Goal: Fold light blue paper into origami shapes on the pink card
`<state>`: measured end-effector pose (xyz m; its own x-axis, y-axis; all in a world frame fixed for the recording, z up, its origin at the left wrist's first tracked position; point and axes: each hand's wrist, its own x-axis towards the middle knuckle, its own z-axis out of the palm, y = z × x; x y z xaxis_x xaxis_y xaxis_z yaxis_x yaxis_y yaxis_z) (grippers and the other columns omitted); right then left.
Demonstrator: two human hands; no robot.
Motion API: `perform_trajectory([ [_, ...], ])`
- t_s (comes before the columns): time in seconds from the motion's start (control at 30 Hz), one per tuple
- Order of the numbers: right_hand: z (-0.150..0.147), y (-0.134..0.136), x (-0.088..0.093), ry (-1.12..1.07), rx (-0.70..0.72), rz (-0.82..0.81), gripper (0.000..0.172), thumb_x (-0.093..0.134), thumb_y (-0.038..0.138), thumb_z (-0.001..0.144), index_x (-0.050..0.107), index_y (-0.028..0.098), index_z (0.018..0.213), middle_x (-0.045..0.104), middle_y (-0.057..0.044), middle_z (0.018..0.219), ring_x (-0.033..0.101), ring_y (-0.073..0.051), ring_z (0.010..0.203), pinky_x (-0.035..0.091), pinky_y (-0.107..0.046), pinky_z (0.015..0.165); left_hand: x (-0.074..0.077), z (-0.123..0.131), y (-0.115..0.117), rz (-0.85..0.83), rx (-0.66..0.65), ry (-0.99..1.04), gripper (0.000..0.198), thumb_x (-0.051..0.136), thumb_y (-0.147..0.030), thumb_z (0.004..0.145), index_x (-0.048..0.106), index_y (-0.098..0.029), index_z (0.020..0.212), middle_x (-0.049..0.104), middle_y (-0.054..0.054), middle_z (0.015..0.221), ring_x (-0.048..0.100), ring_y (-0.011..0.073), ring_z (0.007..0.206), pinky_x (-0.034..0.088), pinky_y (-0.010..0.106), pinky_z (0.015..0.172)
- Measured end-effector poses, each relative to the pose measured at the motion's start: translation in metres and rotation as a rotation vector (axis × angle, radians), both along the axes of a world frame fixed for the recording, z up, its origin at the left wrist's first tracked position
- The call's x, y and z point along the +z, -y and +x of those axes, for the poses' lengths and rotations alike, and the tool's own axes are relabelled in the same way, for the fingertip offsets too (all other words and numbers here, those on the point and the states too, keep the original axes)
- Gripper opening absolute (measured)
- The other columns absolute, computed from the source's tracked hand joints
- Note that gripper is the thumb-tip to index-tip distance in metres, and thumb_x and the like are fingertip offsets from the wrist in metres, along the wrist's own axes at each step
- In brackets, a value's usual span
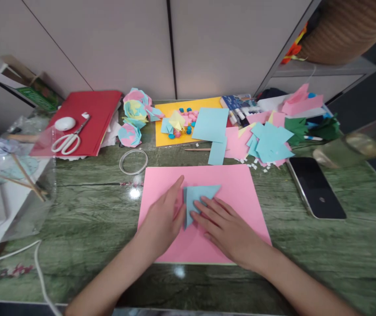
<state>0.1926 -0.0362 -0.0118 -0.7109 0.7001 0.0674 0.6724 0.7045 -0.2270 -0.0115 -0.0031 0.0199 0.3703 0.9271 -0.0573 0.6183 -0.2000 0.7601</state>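
Observation:
A light blue sheet of paper folded into a triangle [192,197] lies on a large pink sheet [247,193] in front of me. My right hand [229,226] rests flat with fingers stretched over the triangle's slanted edge. On the other side, my left hand [163,217] stands on edge with its fingers extended, the thumb close along the triangle's left edge. Whether that thumb touches the paper I cannot tell. Neither hand grips anything.
Behind the pink sheet are light blue squares [210,125], cut blue pieces [270,142] and folded paper balls [135,109]. White scissors [67,141] lie on a red folder [89,105]. A tape roll [134,161] is back left, a phone [316,188] right, a white cable [39,267] front left.

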Motion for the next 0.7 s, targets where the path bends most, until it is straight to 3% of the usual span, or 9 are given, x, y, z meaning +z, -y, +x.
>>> perform_trajectory([
  [0.07,0.001,0.000,0.001,0.003,0.001,0.000,0.045,0.035,0.031,0.092,0.029,0.022,0.136,0.029,-0.001,0.142,0.019,-0.022,0.132,0.031,-0.044,0.103,0.004,-0.006,0.002,0.206,-0.031,-0.255,0.043,0.043,-0.017,0.084,0.039,-0.017,0.127,0.041,0.013,0.133,0.040,0.0249,0.121,0.039,0.045,0.096],
  [0.13,0.001,0.000,0.001,0.010,0.001,0.003,0.045,0.035,0.031,0.092,0.029,0.021,0.136,0.030,-0.001,0.142,0.019,-0.022,0.132,0.031,-0.045,0.103,0.005,-0.010,0.003,0.327,-0.096,-0.385,0.034,0.043,-0.016,0.084,0.049,-0.014,0.118,0.045,0.013,0.128,0.043,0.0248,0.118,0.040,0.044,0.095],
  [0.3,0.000,-0.003,0.001,0.034,0.034,0.032,0.043,0.036,0.023,0.091,0.033,0.020,0.134,0.035,-0.001,0.140,0.017,-0.024,0.133,0.027,-0.050,0.104,-0.012,-0.013,0.005,0.616,-0.370,-0.327,0.028,0.044,-0.015,0.085,0.055,-0.012,0.110,0.055,0.011,0.119,0.047,0.0229,0.116,0.040,0.042,0.098],
  [0.47,0.002,-0.008,0.005,0.071,0.057,0.046,0.042,0.039,0.020,0.090,0.037,0.022,0.131,0.037,0.000,0.138,0.016,-0.027,0.133,0.023,-0.055,0.104,-0.030,-0.015,0.005,0.603,-0.478,-0.371,0.037,0.041,-0.023,0.088,0.048,-0.010,0.122,0.052,0.010,0.126,0.044,0.0234,0.119,0.038,0.043,0.100],
  [0.7,0.002,-0.017,0.004,0.092,0.013,0.075,0.043,0.046,0.027,0.087,0.039,0.024,0.130,0.037,-0.003,0.138,0.023,-0.026,0.131,0.022,-0.055,0.103,-0.032,-0.019,0.003,0.540,-0.467,-0.366,0.039,0.042,-0.028,0.088,0.050,-0.010,0.120,0.051,0.010,0.127,0.043,0.0250,0.120,0.038,0.044,0.099],
])
